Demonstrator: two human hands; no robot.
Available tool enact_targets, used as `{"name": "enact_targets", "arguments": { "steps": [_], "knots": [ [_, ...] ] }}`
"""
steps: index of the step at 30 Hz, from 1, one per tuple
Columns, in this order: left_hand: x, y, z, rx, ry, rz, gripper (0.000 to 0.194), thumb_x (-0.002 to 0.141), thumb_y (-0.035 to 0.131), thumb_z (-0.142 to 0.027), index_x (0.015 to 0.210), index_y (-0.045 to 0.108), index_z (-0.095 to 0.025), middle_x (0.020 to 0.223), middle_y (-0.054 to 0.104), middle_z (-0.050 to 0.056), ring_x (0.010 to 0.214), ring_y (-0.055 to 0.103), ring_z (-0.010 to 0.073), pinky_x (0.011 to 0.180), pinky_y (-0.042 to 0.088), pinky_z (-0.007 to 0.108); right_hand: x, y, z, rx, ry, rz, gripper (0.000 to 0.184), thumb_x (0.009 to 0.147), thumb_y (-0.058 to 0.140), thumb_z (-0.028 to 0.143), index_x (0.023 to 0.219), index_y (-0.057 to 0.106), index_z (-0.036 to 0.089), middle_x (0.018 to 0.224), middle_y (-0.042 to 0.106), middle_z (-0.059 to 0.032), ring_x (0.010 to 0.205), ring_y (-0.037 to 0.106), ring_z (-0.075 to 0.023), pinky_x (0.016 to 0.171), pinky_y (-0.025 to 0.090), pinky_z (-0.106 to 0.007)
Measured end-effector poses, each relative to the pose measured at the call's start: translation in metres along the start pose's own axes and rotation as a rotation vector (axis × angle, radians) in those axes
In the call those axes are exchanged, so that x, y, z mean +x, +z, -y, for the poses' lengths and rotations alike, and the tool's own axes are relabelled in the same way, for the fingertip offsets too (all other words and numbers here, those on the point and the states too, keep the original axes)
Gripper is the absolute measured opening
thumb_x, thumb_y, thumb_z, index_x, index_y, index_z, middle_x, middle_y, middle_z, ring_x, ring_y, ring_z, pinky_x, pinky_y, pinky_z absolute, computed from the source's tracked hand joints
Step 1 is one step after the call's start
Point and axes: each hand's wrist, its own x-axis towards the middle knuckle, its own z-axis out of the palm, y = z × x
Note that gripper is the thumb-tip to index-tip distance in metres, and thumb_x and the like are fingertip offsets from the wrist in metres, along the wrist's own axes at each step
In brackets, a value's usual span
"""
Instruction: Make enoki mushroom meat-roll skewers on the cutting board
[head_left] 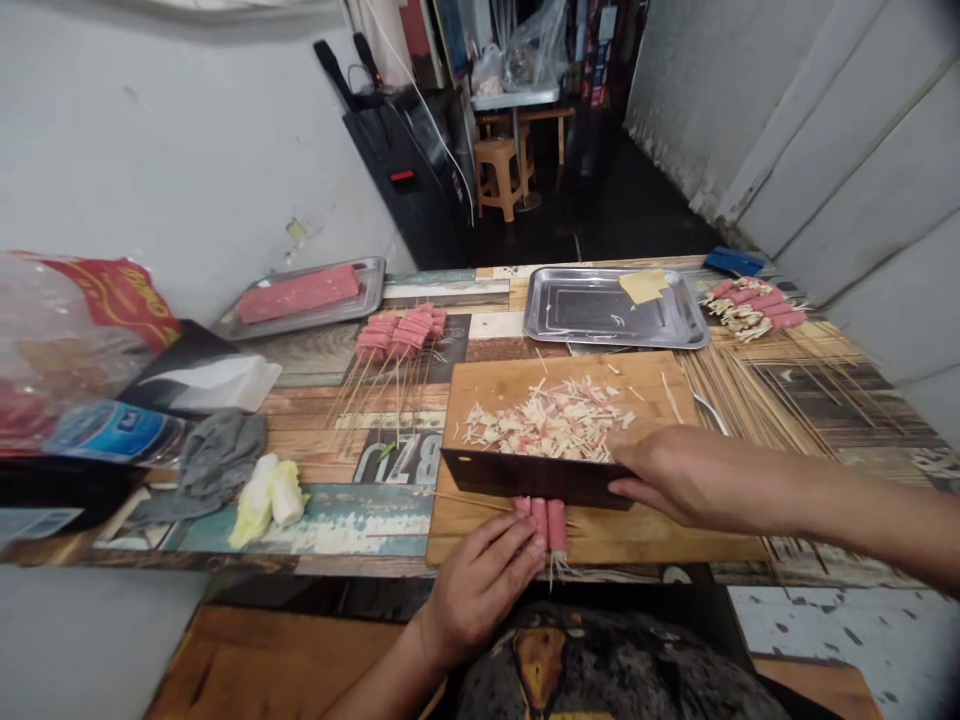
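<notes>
A dark cleaver (525, 476) stands on edge across the wooden cutting board (667, 540), with my right hand (671, 478) closed around its right end. Behind the blade lies a heap of chopped pale strands with pink bits (555, 420), which look like enoki and meat trimmings. On the near side, my left hand (484, 575) presses its fingers together on a short row of pink meat rolls (556, 525). Pale enoki ends stick out of the rolls toward me. A thin wooden skewer (472, 499) lies on the board beside them, partly hidden by the hand.
Skewered meat rolls (405, 332) lie left of the board; more skewered rolls (757, 305) lie far right. Behind are a metal tray (570, 310) and another tray holding a pink meat slab (300, 293). Loose skewers (742, 400), a grey cloth (217, 465) and cabbage pieces (268, 500) lie about.
</notes>
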Motion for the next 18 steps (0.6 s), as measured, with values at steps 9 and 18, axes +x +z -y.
{"name": "enact_targets", "arguments": {
  "steps": [9, 18],
  "knots": [
    [0.014, -0.044, 0.015, 0.083, -0.030, 0.192, 0.040, 0.090, 0.054, -0.011, 0.130, 0.055, -0.013, 0.125, 0.063, 0.015, 0.121, 0.055, 0.0252, 0.103, 0.048, 0.046, -0.039, 0.009, -0.009, 0.155, 0.188, -0.490, 0.036, 0.098, 0.038, 0.040, 0.084, 0.063, 0.017, 0.066, 0.067, -0.0059, 0.055, 0.061, -0.0176, 0.054, 0.039, -0.027],
    [0.037, -0.064, 0.034, 0.190, 0.034, 0.567, 0.043, 0.092, 0.044, -0.011, 0.133, 0.052, -0.020, 0.112, 0.067, 0.009, 0.098, 0.061, 0.0196, 0.085, 0.051, 0.031, -0.073, 0.024, -0.005, 0.243, 0.333, -0.505, 0.044, 0.097, 0.036, 0.050, 0.081, 0.061, 0.019, 0.063, 0.065, -0.0050, 0.055, 0.060, -0.0184, 0.054, 0.040, -0.029]
  ]
}}
